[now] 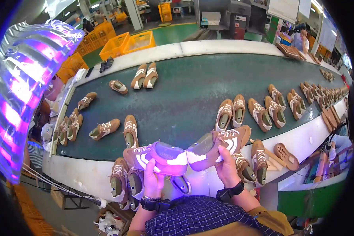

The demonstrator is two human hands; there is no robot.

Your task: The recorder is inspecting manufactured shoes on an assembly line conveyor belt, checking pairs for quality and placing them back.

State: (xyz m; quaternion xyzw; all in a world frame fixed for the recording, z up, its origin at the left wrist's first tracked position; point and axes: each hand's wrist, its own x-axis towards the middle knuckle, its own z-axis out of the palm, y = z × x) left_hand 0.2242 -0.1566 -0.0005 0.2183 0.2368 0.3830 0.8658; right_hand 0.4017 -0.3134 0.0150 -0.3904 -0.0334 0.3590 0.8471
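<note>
My left hand (154, 182) is closed on a brown sneaker (161, 156) with white stripes, tinted purple by lamp light. In my right hand (227, 171) is a matching brown sneaker (208, 151). The two shoes are raised over the near white ledge (202, 179), heels touching, toes pointing outward. Just under my left hand stand several sneakers (119, 181), and a blue-lit shoe (181, 185) lies between my forearms. Beside my right hand are more sneakers (259, 161) on the ledge.
A green conveyor belt (177, 94) carries several brown sneakers, with a long row (322, 94) at the right. A foil-covered lamp hood (31, 74) hangs at the left. Tan soles (286, 156) lie right on the ledge. Orange crates (139, 41) and a seated person (301, 41) are beyond.
</note>
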